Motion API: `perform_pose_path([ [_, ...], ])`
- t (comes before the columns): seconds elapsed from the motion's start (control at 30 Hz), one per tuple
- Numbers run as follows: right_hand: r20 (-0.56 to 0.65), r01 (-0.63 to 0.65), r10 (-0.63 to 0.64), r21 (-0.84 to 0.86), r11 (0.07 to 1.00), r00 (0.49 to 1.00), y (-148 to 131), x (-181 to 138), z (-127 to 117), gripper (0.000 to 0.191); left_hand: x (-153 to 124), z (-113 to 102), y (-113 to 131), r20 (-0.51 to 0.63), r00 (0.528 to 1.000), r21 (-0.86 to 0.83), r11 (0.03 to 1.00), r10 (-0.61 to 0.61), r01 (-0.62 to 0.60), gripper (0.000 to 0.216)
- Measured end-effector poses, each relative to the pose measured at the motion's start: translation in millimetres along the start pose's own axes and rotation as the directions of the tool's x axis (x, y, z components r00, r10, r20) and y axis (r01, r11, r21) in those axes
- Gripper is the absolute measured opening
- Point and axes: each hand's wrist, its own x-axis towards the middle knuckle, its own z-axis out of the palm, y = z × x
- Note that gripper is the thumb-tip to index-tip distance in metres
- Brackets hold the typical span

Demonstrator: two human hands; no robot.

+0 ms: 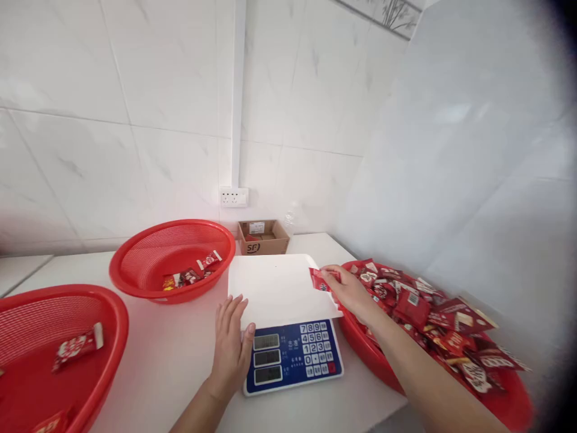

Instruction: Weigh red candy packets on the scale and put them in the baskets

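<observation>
A small red candy packet (321, 279) is pinched in the fingers of my right hand (349, 291), over the right edge of the white weighing tray (270, 288). That tray lies on top of a digital scale with a blue keypad panel (293, 355). My left hand (232, 343) rests at the scale's left front corner, its fingers spread along the tray's edge and holding nothing. Beneath my right forearm stands a red basket (374, 355) heaped with wrapped sweets (412, 307), mostly red packets.
On the left, a red basket (119, 319) holds a few wrapped sweets (77, 349). Behind it, another red basket (135, 240) contains several packets (189, 276). A cardboard box (265, 245) stands behind the tray, near a wall socket (234, 197). Tiled wall bounds the table's back.
</observation>
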Motion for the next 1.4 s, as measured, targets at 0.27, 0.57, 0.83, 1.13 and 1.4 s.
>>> perform_pose_path([
  [0.27,0.210,-0.036,0.009,0.127,0.991,0.978,-23.8,27.7,53.3,0.047,-0.8,0.7,-1.3,-0.005,1.000,0.007,1.000,-0.030,0.030,0.038],
  [0.57,0.199,0.114,-0.102,-0.051,0.992,0.975,-9.4,15.5,50.4,0.048,-0.6,0.5,1.1,0.029,0.999,0.020,0.999,-0.041,0.041,0.037],
  [0.83,0.298,0.382,-0.353,-0.044,0.923,0.887,-32.7,-7.2,75.2,0.035,-0.1,0.9,-0.9,0.031,0.999,0.026,0.999,0.017,-0.017,0.036],
  [1.13,0.107,0.236,-0.213,-0.310,0.921,0.971,14.2,-20.7,-1.8,0.050,3.2,2.3,-2.6,0.033,0.999,-0.021,1.000,0.009,-0.008,0.036],
  [1.4,0.158,-0.151,0.291,-0.577,0.803,0.944,107.7,-73.3,-85.9,0.056,4.0,2.7,-2.0,0.042,0.999,-0.003,1.000,0.002,-0.002,0.036],
])
